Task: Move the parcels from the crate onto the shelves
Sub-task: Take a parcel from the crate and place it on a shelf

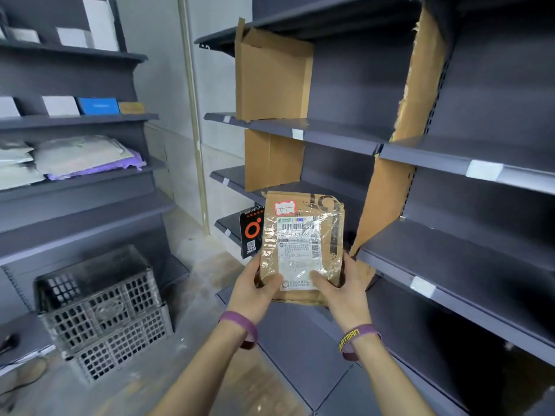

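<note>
Parcel [301, 247] is up in the air just in front of the shelves [435, 265], your left hand [255, 285] and right hand [341, 285] each curled round a lower corner, thumbs on its front. Hold both grips until it lies flat on one shelf.

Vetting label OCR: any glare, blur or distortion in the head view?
Head view: tape glare streaks the parcel label, fine print illegible; head view: wide-angle lens bends the shelves toward the edges; head view: crate looks soft and grainy.
</note>
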